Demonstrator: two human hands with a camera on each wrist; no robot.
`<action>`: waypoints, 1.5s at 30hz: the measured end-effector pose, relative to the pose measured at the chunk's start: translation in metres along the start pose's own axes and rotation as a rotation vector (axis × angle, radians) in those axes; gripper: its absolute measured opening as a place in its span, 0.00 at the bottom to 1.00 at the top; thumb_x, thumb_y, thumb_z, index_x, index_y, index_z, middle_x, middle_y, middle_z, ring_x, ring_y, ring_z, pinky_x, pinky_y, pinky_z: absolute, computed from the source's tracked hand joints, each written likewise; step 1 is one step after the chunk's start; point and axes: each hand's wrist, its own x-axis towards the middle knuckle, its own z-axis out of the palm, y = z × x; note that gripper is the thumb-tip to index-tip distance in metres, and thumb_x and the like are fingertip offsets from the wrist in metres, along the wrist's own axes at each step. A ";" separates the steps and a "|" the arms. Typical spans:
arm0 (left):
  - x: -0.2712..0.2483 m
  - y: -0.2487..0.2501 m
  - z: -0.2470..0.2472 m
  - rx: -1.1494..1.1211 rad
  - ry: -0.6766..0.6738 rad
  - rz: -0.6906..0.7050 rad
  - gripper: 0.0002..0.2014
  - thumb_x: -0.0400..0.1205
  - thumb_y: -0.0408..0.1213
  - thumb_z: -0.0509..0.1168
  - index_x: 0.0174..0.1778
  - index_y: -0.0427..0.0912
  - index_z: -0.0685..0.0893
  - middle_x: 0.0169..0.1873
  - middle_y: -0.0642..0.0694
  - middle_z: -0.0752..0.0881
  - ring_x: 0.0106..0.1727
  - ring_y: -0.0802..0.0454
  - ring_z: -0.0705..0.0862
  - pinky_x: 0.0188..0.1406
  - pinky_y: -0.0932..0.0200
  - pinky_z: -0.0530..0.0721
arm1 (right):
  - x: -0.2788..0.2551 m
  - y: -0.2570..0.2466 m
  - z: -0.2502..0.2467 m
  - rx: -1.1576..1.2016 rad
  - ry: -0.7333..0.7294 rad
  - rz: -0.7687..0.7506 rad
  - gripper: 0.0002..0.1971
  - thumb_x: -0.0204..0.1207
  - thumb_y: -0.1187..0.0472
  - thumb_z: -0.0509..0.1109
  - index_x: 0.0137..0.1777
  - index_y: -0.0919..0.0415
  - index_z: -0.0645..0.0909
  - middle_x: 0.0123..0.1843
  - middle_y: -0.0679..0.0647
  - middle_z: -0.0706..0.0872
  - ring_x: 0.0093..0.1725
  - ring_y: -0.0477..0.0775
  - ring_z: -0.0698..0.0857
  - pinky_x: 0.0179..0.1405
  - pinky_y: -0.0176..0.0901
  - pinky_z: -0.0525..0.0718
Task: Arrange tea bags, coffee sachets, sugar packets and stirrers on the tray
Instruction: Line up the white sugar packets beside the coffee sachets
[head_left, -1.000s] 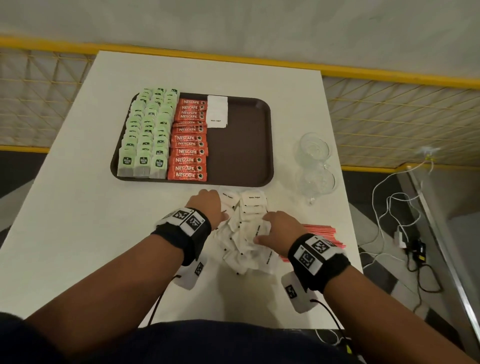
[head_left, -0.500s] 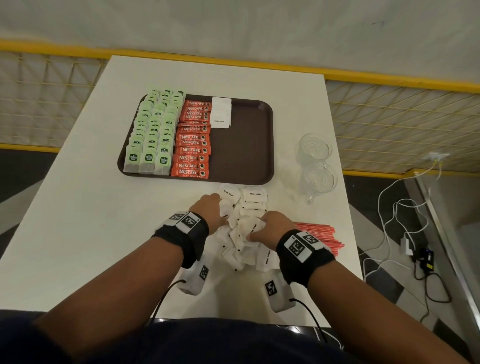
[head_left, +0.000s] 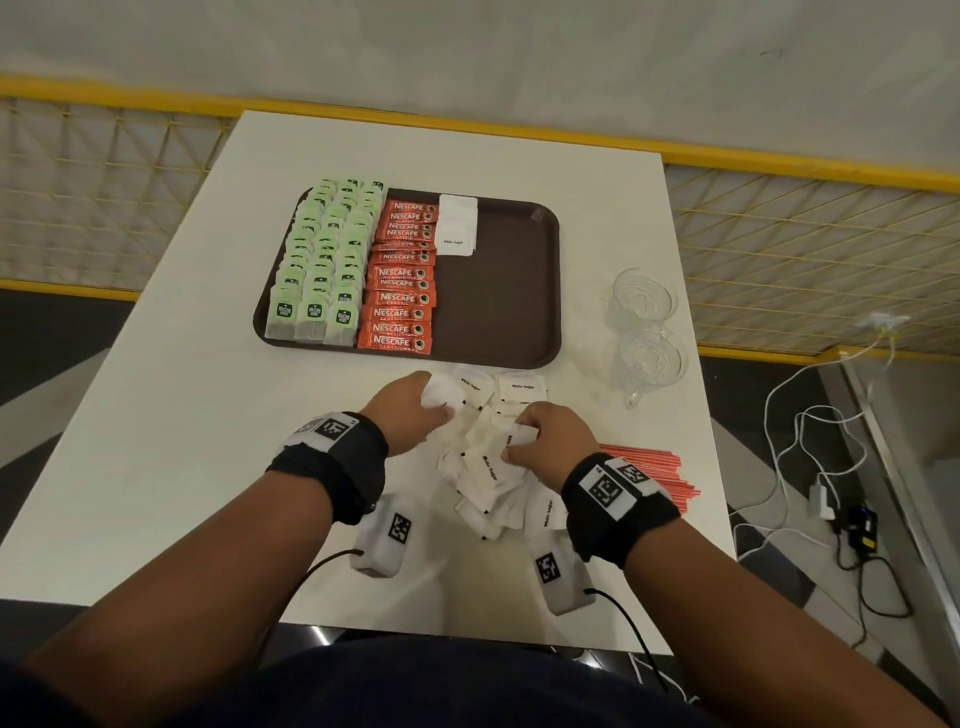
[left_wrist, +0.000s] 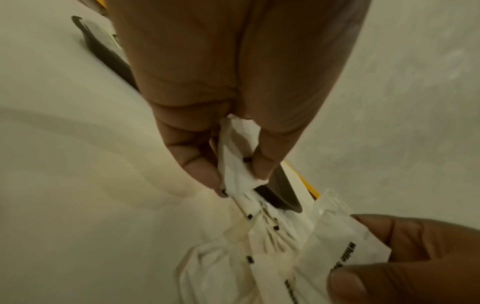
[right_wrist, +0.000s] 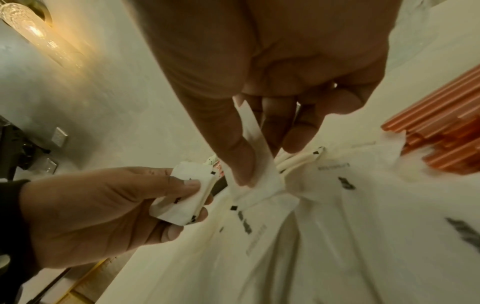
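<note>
A brown tray (head_left: 498, 306) holds rows of green tea bags (head_left: 322, 260), a column of red coffee sachets (head_left: 402, 275) and a short stack of white sugar packets (head_left: 457, 223). In front of the tray a loose heap of white sugar packets (head_left: 488, 467) lies on the table. My left hand (head_left: 415, 410) holds a small stack of sugar packets (left_wrist: 239, 158) between thumb and fingers, just above the heap. My right hand (head_left: 545, 441) pinches one sugar packet (right_wrist: 259, 156) over the heap. Red stirrers (head_left: 649, 470) lie to the right of my right wrist.
Two clear glass cups (head_left: 647, 332) stand right of the tray, near the table's right edge. The white table (head_left: 171, 441) ends just behind the stirrers. Yellow railing (head_left: 805, 161) runs behind. Cables and chargers (head_left: 831, 493) lie on the floor to the right.
Both hands stayed over the sugar heap. My left hand has lifted a small stack of packets, and my right hand has picked a single packet out of the heap.
</note>
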 end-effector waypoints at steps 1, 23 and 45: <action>0.001 -0.003 -0.003 -0.088 0.007 0.000 0.22 0.84 0.41 0.67 0.73 0.41 0.73 0.67 0.43 0.80 0.57 0.47 0.83 0.45 0.57 0.87 | 0.001 -0.001 -0.001 0.031 0.003 -0.008 0.14 0.68 0.56 0.80 0.50 0.53 0.80 0.48 0.49 0.83 0.49 0.52 0.83 0.48 0.43 0.80; 0.044 0.005 -0.069 -0.890 -0.058 0.180 0.19 0.83 0.28 0.68 0.69 0.42 0.77 0.61 0.37 0.86 0.60 0.42 0.88 0.55 0.45 0.89 | 0.065 -0.086 -0.022 0.561 -0.102 -0.051 0.09 0.74 0.60 0.78 0.50 0.63 0.84 0.46 0.59 0.92 0.43 0.55 0.92 0.44 0.44 0.86; 0.145 -0.019 -0.154 -0.958 -0.089 -0.007 0.21 0.85 0.25 0.57 0.74 0.40 0.70 0.63 0.33 0.83 0.56 0.40 0.90 0.58 0.48 0.89 | 0.266 -0.107 -0.035 0.141 0.204 0.140 0.11 0.76 0.55 0.76 0.54 0.59 0.85 0.50 0.55 0.89 0.46 0.55 0.88 0.54 0.50 0.87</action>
